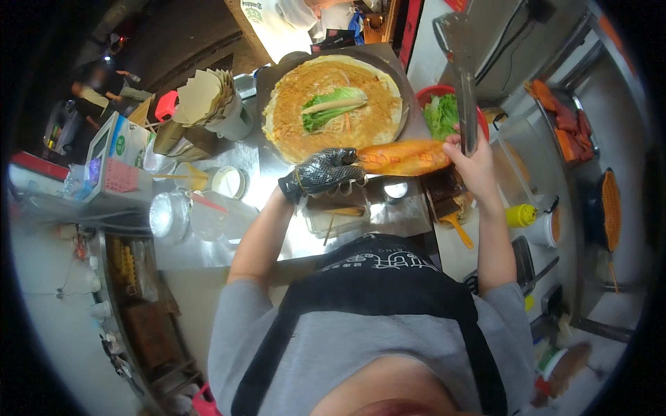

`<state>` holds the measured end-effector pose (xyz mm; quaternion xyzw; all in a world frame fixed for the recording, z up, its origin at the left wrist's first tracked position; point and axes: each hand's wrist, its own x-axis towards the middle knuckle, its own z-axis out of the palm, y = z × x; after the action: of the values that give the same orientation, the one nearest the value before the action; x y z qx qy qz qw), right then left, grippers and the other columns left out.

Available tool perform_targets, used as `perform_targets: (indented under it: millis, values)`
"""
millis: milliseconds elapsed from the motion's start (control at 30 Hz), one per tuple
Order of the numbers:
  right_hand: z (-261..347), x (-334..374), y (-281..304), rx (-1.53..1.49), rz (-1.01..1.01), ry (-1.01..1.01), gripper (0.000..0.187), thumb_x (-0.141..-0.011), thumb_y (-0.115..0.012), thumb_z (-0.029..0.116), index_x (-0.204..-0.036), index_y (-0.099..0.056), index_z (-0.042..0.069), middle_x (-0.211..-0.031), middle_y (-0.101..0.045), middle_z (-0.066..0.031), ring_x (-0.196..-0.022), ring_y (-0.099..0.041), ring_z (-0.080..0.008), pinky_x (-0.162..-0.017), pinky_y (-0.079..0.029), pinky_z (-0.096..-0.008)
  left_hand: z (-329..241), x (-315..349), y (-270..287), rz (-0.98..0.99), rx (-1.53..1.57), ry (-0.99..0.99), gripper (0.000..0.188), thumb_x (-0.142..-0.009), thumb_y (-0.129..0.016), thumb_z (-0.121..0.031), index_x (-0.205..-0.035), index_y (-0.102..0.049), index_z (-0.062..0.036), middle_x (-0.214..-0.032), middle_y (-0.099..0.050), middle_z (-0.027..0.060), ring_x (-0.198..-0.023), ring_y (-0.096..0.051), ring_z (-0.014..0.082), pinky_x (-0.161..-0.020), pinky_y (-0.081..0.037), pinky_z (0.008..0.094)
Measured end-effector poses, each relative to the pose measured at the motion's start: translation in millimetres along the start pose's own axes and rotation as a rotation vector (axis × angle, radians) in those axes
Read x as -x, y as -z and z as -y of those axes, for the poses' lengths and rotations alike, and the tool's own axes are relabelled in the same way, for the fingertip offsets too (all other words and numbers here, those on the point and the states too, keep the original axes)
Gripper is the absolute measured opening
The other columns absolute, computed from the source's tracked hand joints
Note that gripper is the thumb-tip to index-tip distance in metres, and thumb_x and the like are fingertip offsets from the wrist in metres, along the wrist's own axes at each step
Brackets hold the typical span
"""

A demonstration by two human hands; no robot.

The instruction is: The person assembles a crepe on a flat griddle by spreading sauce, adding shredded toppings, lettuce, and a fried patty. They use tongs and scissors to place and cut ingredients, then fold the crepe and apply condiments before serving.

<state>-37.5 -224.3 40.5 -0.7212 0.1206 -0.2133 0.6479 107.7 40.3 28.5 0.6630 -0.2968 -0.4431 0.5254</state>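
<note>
A long, flat, orange piece of food (404,158), like a marinated fillet, is stretched level between my two hands. My left hand (322,173), in a black glove, is closed on its left end. The bare fingers of my right hand (473,158) pinch its right end. That same hand also grips a long metal tool (466,83), apparently tongs, pointing upward. Just beyond the fillet, a large sauce-covered crepe (291,97) lies on a round griddle (404,128). Green lettuce (329,119), a pale stick-shaped filling and some shreds rest on its middle.
A red bowl of lettuce (444,114) stands right of the griddle. Paper sleeves (206,97) fill a container at the left. Nearer me are a clear tray (333,220), an orange-handled scraper (458,229) and a yellow-capped bottle (520,215). A person (97,97) is far left.
</note>
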Motion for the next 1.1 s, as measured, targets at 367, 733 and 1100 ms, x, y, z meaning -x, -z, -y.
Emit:
perform_targets:
  millis: [367,733,1100]
  values:
    - [33.0,71.3,41.5,-0.025,-0.306,-0.163,0.039,-0.082,-0.063,0.0,-0.117,-0.046,0.0,-0.09,-0.058,-0.0037,-0.076,-0.054,-0.0073,-0.068,-0.044,-0.0199,-42.2,-94.0,96.0,-0.093,-0.417,0.039,0.03,-0.089,-0.059,-0.032,-0.104,-0.058,-0.0057,-0.079,-0.064,0.0028,-0.063,-0.059,0.0101,-0.05,-0.048,0.0241]
    - [-4.9,185.3,85.1,0.107,-0.83,-0.317,0.039,-0.085,-0.061,0.004,-0.12,-0.045,0.001,-0.091,-0.056,-0.0024,-0.078,-0.05,-0.0076,-0.069,-0.039,-0.0208,9.4,-196.5,140.3,-0.048,-0.686,-0.042,0.047,-0.079,-0.071,-0.03,-0.115,-0.059,-0.0032,-0.102,-0.062,0.0089,-0.091,-0.058,0.0184,-0.083,-0.046,0.0296]
    - [-72.7,268.3,132.2,0.246,-1.347,-0.497,0.045,-0.087,-0.065,0.022,-0.124,-0.048,0.004,-0.095,-0.058,-0.0031,-0.065,-0.048,-0.0062,-0.052,-0.036,-0.0207,0.9,-160.7,146.3,-0.082,-1.263,-0.045,0.043,-0.082,-0.063,-0.023,-0.121,-0.055,-0.0068,-0.118,-0.061,0.0121,-0.105,-0.059,0.0241,-0.09,-0.046,0.032]
